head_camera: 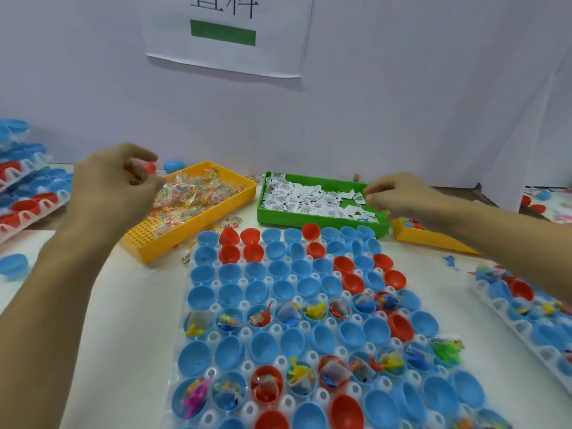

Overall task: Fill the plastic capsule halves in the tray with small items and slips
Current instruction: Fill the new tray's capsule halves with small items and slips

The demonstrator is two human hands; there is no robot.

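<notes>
L grip [117,178] on beads, R grip [393,196] on slips [312,198].

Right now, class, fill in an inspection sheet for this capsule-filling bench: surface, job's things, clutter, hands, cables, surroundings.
Surface: white table, beads spilled beside the yellow bin.
Job's things: capsule tray of blue and red halves, some filled, the far rows empty; yellow bin of bead packets; green bin of paper slips.
Clutter: loose blue half; small blue toy.
Hands: left hand pinches a bead packet; right hand pinches at the slips.
Cables: nothing seen.
Surroundings: stacked trays left, second tray right, paper sign on the wall.
</notes>
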